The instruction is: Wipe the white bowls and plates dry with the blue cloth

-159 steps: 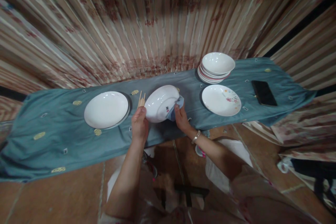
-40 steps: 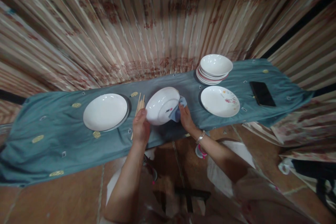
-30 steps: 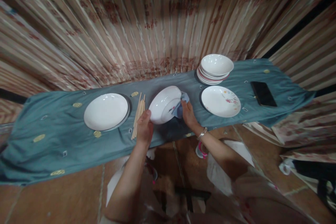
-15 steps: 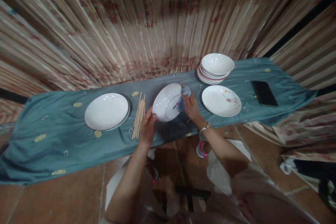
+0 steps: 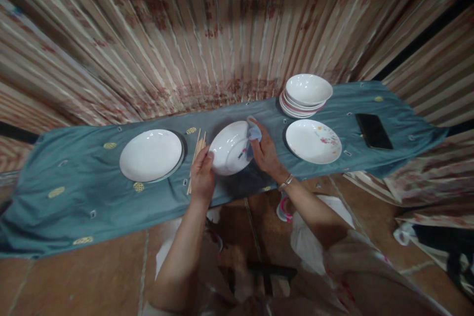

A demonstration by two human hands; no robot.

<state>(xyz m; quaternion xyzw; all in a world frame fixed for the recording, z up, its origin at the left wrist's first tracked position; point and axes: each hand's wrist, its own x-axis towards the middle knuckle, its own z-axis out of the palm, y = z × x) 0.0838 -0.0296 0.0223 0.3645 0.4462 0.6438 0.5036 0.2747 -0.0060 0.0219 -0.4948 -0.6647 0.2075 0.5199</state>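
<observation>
In the head view, the left hand (image 5: 202, 175) is gripping the rim of a white bowl (image 5: 229, 148) at mid-desk (image 5: 74, 192), while the right hand (image 5: 263, 150) is pinching a blue cloth (image 5: 254, 132) against it. Chopsticks (image 5: 195, 155) are lying just left, a plate (image 5: 151, 155) beyond; a flowered plate (image 5: 313, 141), stacked dishes (image 5: 306, 95) and a phone (image 5: 374, 131) are sitting right.

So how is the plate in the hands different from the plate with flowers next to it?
The held plate is tilted up off the blue cloth, gripped by the left hand, with the right hand pressing a rag on it. The flowered plate lies flat and untouched. The flowered plate shows more painted flowers. Both are round, white and shiny.
</observation>
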